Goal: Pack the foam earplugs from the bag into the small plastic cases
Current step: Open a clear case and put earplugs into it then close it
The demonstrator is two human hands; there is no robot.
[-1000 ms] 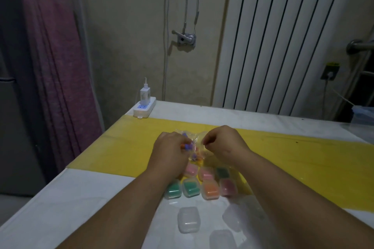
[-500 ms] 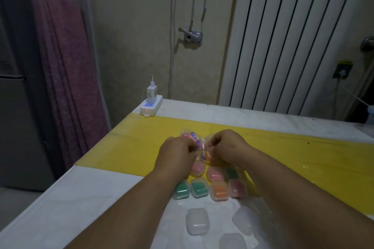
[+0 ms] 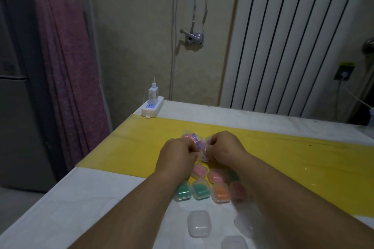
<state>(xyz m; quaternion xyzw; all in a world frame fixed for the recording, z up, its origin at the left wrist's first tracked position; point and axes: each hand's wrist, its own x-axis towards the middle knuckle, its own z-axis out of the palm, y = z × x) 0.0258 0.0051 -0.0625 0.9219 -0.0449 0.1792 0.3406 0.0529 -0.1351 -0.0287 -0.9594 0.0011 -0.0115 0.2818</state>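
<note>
A clear plastic bag of foam earplugs [image 3: 194, 141], with pink and purple plugs showing, lies on the yellow strip of the table. My left hand [image 3: 176, 154] and my right hand [image 3: 224, 147] both pinch the bag between them. Just below the hands stand several small clear cases holding plugs: pink [image 3: 199, 171], green [image 3: 200, 189], orange [image 3: 221, 193], dark red [image 3: 238, 190]. Nearer to me lie empty clear cases [image 3: 199, 223], one partly cut off at the bottom edge [image 3: 234, 242].
A white power strip with a plugged charger [image 3: 152, 107] sits at the table's far left corner. The table [image 3: 66, 208] is white with a yellow band [image 3: 303, 159]. A pink curtain [image 3: 66, 66] hangs left; a ribbed radiator [image 3: 293, 36] stands behind.
The view has shifted so the scene sits a little further right in frame. Both hands keep hold of the bag and have drawn closer together on it.
</note>
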